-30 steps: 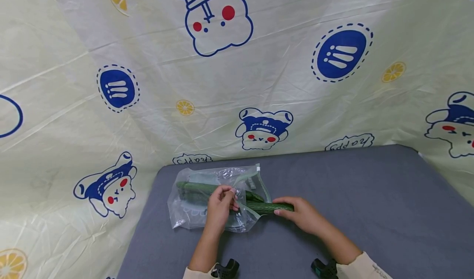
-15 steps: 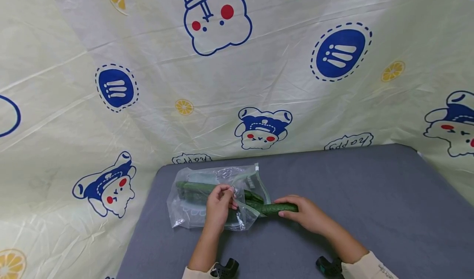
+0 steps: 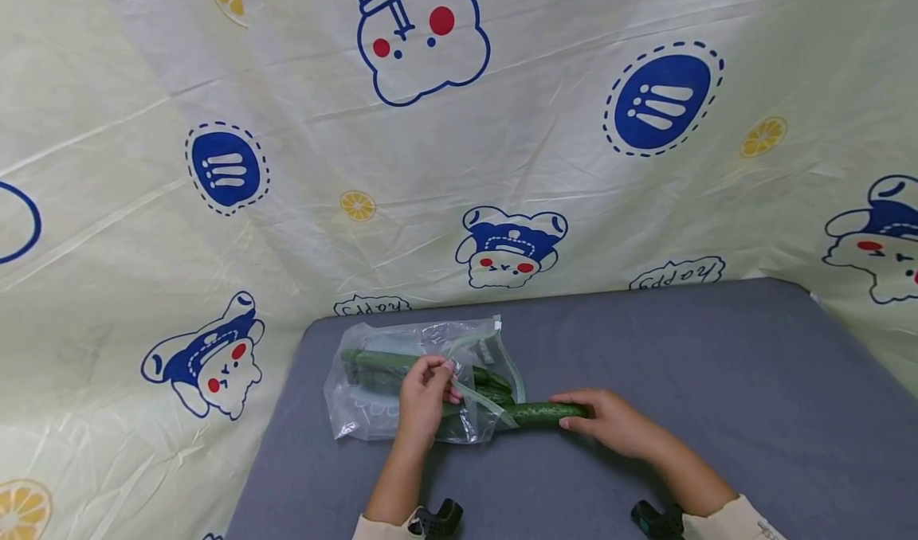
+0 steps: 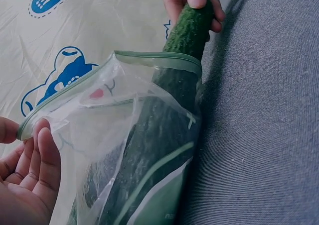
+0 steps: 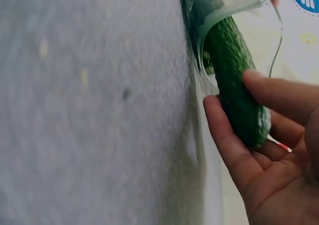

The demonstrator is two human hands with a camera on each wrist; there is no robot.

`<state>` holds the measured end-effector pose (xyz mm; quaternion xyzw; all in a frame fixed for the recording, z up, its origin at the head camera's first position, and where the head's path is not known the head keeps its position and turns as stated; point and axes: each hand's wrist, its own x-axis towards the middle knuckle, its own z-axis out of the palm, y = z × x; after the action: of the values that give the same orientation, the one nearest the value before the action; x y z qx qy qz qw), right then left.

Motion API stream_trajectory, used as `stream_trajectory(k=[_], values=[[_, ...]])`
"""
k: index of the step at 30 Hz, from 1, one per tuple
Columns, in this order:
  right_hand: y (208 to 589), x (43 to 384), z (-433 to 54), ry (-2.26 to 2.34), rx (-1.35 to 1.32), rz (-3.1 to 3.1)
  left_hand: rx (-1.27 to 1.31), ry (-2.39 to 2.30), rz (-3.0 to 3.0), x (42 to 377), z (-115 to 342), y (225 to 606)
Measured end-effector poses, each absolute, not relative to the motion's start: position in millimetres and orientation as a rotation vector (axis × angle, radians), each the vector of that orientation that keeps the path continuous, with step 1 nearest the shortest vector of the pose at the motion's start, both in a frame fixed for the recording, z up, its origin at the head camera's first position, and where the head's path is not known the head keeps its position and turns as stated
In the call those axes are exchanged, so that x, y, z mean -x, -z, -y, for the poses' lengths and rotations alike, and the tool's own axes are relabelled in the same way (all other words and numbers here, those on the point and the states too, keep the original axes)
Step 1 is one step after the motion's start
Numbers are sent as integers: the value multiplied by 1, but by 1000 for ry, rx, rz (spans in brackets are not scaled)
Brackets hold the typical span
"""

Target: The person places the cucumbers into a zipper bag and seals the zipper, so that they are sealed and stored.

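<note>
A clear zip bag (image 3: 351, 420) with a green rim lies on the grey table, its mouth toward the right. My left hand (image 3: 425, 393) pinches the green edge of the mouth between thumb and finger, holding it raised in the left wrist view. With thumb and fingers my right hand (image 3: 610, 422) grips the outer end of a cucumber (image 3: 534, 414). That cucumber (image 5: 232, 60) sticks partly out of the mouth, its other end still inside under the plastic. More cucumbers (image 3: 387, 362) lie inside the bag behind it, partly covered by my left hand.
The grey cloth-covered table (image 3: 688, 365) extends to the right and in front of the bag. Behind it hangs a pale curtain (image 3: 559, 126) printed with cartoon figures and orange slices. A black wrist device (image 3: 437, 518) sits on each wrist.
My right hand has drawn the cucumber to the right, so more of it shows outside the bag. The left hand stays on the bag's edge.
</note>
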<state>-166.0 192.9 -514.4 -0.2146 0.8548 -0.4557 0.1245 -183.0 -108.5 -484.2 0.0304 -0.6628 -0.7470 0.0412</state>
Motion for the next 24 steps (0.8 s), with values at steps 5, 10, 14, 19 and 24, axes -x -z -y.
stream_trajectory(k=[5, 10, 14, 19, 24], values=[[514, 164, -188, 1334, 599, -2543, -88, 2287, 2026, 184, 109, 484], [514, 165, -171, 1349, 562, -2593, -78, 2279, 2033, 183, 109, 483], [514, 169, -155, 1398, 542, -2575, -77, 2280, 2030, 183, 110, 483], [514, 175, -137, 1430, 542, -2561, -77, 2288, 2032, 183, 110, 483], [514, 181, -123, 1440, 572, -2567, -64, 2287, 2026, 183, 110, 484]])
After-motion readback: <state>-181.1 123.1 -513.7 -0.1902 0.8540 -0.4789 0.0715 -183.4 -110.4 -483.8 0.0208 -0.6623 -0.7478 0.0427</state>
